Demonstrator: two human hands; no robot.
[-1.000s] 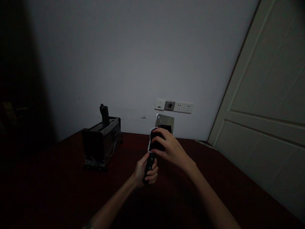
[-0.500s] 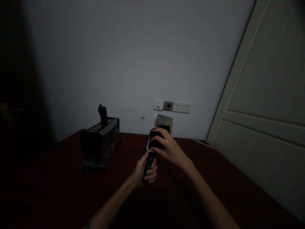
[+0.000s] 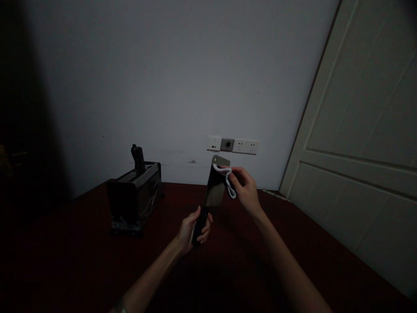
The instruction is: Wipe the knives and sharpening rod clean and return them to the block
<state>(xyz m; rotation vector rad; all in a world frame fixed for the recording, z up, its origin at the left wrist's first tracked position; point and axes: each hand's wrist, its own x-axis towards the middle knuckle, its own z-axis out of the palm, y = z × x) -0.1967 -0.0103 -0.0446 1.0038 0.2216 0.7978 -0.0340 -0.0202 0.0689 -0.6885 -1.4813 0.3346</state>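
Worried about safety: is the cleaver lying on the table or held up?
Held up: the cleaver points upward, left hand gripping its handle below, right hand pressing a white cloth near the blade's top.

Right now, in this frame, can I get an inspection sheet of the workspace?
Surface: dark red table, dimly lit.
Job's things: cleaver held blade up; white-edged cloth at the blade's top end.
Clutter: knife block at left, one knife handle sticking out.
Hands: left hand grips the cleaver's handle; right hand holds the cloth against the blade.
Cables: nothing seen.
Surroundings: pale wall with a socket strip; panelled door at right.
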